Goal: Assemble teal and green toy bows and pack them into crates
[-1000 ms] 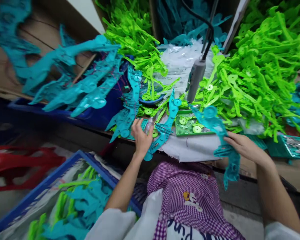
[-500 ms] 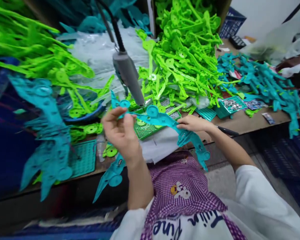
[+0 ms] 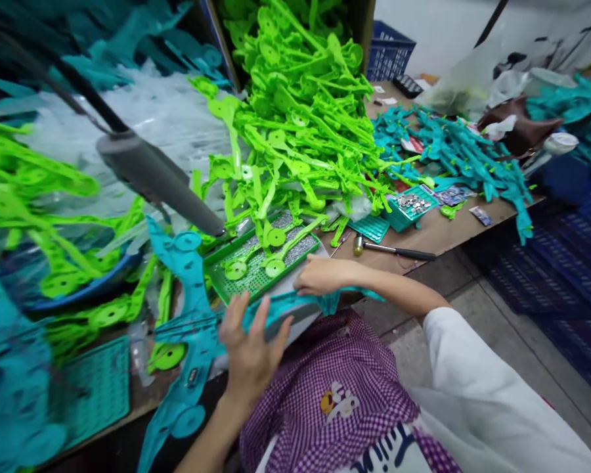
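Note:
A long teal plastic part with wing-shaped ends and round discs (image 3: 182, 315) lies across the front of the bench, one end hanging over the edge. My right hand (image 3: 320, 276) is closed on another stretch of teal plastic (image 3: 295, 309); whether both stretches are one piece I cannot tell. In front of that plastic is my left hand (image 3: 251, 345), its fingers spread and slightly blurred. Just beyond the hands sits a green mesh tray (image 3: 241, 282) with small metal pieces and lime-green parts. A grey hanging electric screwdriver (image 3: 162, 180) points down toward the tray's far left corner.
Lime-green parts (image 3: 290, 112) are heaped at the back. More teal parts lie at the right (image 3: 473, 144) and left (image 3: 10, 368). A hammer (image 3: 398, 251) rests near the front edge, below a teal box of metal discs (image 3: 411, 207). Blue crates (image 3: 536, 289) stand at right.
The view has swung to the right. Both hands have come lower and nearer the apron with the teal plastic. My left hand's fingers, bent near the part before, are now spread.

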A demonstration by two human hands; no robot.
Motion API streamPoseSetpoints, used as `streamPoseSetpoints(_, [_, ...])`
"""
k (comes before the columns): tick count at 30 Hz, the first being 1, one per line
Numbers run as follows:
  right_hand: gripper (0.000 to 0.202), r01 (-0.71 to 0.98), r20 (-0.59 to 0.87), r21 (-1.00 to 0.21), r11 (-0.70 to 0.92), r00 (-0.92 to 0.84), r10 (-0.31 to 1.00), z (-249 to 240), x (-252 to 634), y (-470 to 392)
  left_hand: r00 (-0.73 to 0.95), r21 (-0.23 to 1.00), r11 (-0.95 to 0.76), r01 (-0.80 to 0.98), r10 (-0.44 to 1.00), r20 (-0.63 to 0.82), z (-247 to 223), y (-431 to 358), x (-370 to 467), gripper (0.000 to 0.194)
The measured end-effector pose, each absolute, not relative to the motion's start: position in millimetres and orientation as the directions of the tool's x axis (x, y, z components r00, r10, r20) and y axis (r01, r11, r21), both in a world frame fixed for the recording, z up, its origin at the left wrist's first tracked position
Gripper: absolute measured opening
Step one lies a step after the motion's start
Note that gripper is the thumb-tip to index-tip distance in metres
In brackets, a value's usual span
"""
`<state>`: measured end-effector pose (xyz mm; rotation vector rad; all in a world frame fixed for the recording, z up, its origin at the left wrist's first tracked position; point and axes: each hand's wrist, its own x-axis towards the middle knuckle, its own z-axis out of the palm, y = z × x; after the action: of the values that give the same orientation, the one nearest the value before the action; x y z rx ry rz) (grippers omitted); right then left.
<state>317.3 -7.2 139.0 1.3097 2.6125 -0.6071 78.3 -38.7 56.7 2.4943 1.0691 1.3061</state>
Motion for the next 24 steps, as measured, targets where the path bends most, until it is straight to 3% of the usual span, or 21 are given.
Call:
streamPoseSetpoints(2, [0.023,0.802,-0.130,-0.409,0.435,-0.523,0.842,140,332,-15,0.161,0.481,-0.680,0.553,0.654,0.740,52,-57,73,0.062])
streamPoseSetpoints(3, [0.025,0.794,-0.055,-0.481,0.371,-0.450,0.891,139,339,-21,0.126,0.575,-0.644,0.505,0.714,0.689,48,-66,75,0.063])
streamPoseSetpoints(6, [0.029,0.739,0.079,-0.652,0.171,-0.158,0.984,128,347,-31,0.335,0.875,-0.365,0.319,0.907,0.256,31,-80,101,0.067])
streamPoseSetpoints(8, [0.032,0.693,0.117,-0.717,0.074,0.015,0.993,117,345,-27,0.491,0.949,-0.177,0.262,0.870,0.026,20,-76,129,0.063])
streamPoseSetpoints(10, [0.032,0.659,0.128,-0.751,0.047,0.075,0.989,110,349,-20,0.562,0.968,-0.100,0.232,0.825,-0.050,13,-64,150,0.056])
streamPoseSetpoints(14, [0.024,0.686,0.272,-0.723,0.078,0.179,0.945,116,404,-25,0.565,0.972,-0.106,0.210,0.825,-0.032,12,-31,156,0.058])
streamPoseSetpoints(17, [0.023,0.756,0.430,-0.622,-0.205,0.549,0.717,122,474,-47,0.505,0.964,-0.131,0.233,0.863,-0.005,15,-7,145,0.064])
streamPoseSetpoints(20, [0.020,0.721,0.366,-0.531,-0.445,0.669,0.647,116,525,-61,0.452,0.960,-0.132,0.248,0.892,0.006,13,13,144,0.066])
streamPoseSetpoints(24, [0.024,0.730,0.295,-0.455,-0.510,0.664,0.688,101,544,-57,0.425,0.966,-0.112,0.231,0.905,0.003,7,28,157,0.066])
